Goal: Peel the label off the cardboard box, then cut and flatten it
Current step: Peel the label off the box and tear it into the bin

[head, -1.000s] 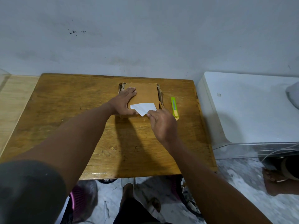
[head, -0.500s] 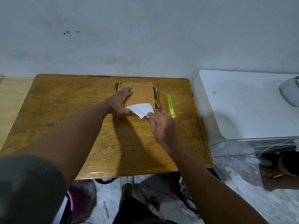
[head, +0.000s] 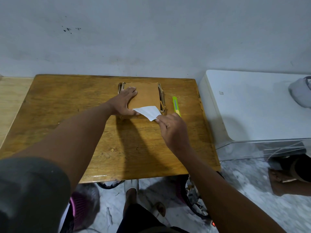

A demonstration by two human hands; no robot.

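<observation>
A brown cardboard box point(head: 146, 95) lies flat at the back middle of the wooden table point(head: 70, 105). My left hand point(head: 123, 102) presses flat on the box's left side, fingers straight. A white label point(head: 148, 111) is partly lifted off the box's near edge. My right hand point(head: 171, 127) pinches the label's near right corner between thumb and fingers, just in front of the box. A green and yellow utility knife point(head: 176, 105) lies on the table just right of the box.
A white appliance point(head: 252, 105) stands right of the table, with a pale rounded object point(head: 301, 93) on it. The wall runs close behind the table. Below the table's front edge are a pink basket point(head: 79, 211) and my feet on the pale floor.
My right hand has pulled the label's corner toward me and to the right, lifting more of it off the box. The left hand stays pressed on the box.
</observation>
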